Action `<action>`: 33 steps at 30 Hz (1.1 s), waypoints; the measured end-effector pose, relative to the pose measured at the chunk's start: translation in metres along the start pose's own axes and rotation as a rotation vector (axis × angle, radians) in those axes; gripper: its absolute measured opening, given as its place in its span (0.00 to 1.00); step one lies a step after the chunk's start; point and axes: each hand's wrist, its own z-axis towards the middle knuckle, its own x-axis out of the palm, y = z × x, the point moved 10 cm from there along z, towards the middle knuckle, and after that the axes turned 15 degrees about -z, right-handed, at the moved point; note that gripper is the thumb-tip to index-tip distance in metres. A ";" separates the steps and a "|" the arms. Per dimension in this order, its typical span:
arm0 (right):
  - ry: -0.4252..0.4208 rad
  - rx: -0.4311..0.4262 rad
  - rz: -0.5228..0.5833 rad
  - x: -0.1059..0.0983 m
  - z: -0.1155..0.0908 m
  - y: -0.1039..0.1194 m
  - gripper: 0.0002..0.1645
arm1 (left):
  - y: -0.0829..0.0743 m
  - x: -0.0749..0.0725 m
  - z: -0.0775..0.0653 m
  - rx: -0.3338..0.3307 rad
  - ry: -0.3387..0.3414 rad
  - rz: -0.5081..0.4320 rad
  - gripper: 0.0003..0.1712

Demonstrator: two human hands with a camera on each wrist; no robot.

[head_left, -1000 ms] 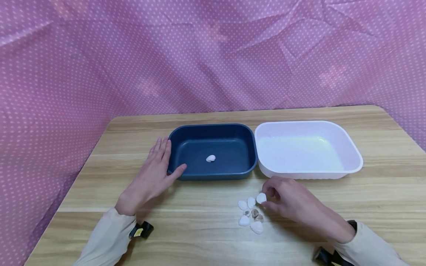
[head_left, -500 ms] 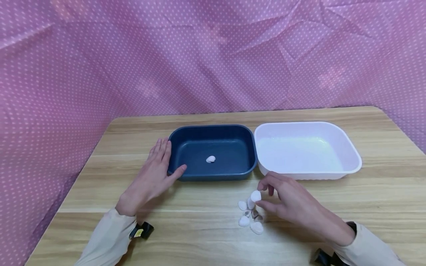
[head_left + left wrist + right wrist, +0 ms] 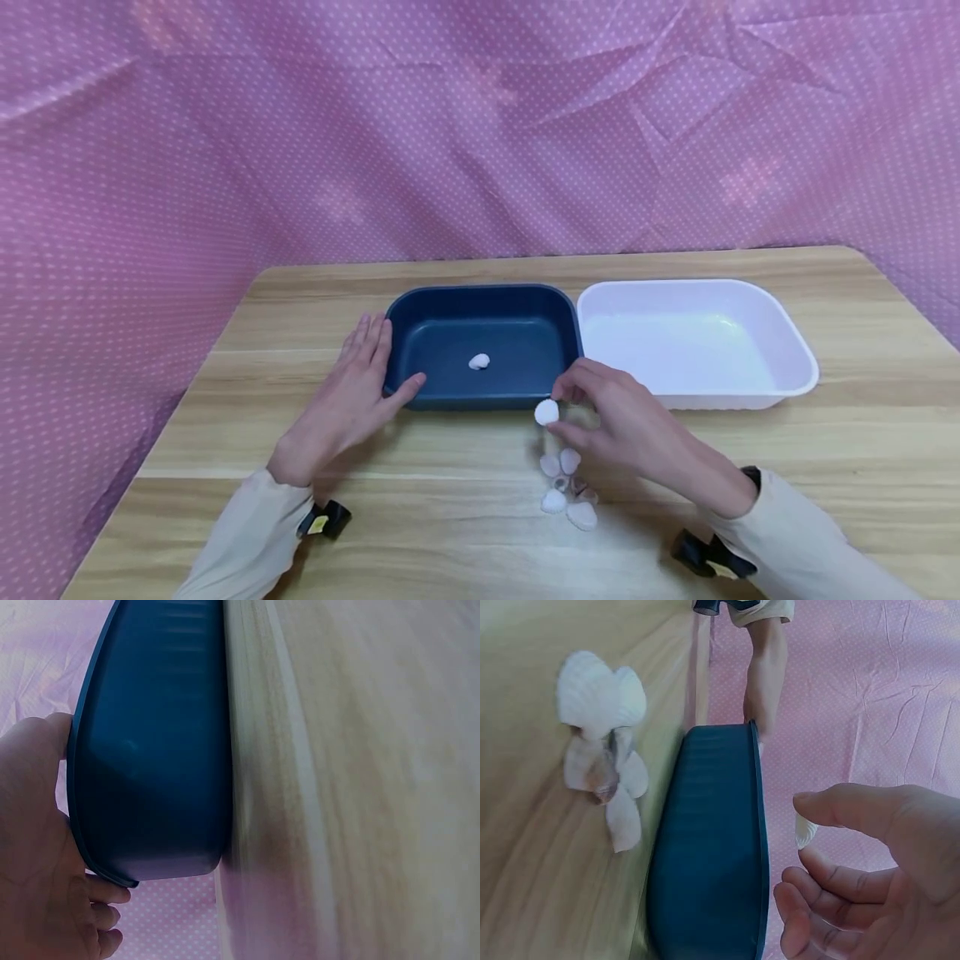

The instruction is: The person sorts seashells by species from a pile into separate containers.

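My right hand [image 3: 622, 417] pinches a white ribbed seashell [image 3: 547, 412] between thumb and forefinger, held up at the front right corner of the dark blue tray [image 3: 450, 403]. In the right wrist view the pinched seashell [image 3: 804, 831] shows edge-on, beyond the tray's rim. My left hand [image 3: 348, 396] rests with straight fingers against the tray's left end, the thumb over its front rim. One small white shell [image 3: 478, 362] lies inside the blue tray. On the table below my right hand sits a cluster of several shells [image 3: 581, 515], white ones around small brownish ones.
A white tray [image 3: 720, 402] stands right beside the blue one, partly behind my right hand. Both are on a wood-grain table [image 3: 420, 517]. Behind it hangs a pink dotted cloth [image 3: 480, 125].
My right hand has lifted the white seashell off the cluster and carried it left and away from me, up to the blue tray's edge. The left hand has stayed at the tray.
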 end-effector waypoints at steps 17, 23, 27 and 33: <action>-0.009 0.025 -0.020 0.010 0.045 0.000 0.15 | -0.001 -0.001 0.000 -0.001 -0.005 0.007 0.57; 0.022 0.037 -0.024 0.019 0.061 -0.003 0.15 | -0.002 -0.001 -0.002 0.002 -0.005 0.008 0.57; 0.055 0.050 -0.034 0.029 0.071 -0.008 0.15 | -0.002 -0.001 -0.002 0.006 -0.008 0.012 0.57; 0.115 0.074 -0.101 0.045 0.084 -0.018 0.14 | -0.002 -0.002 -0.002 0.003 -0.012 0.002 0.57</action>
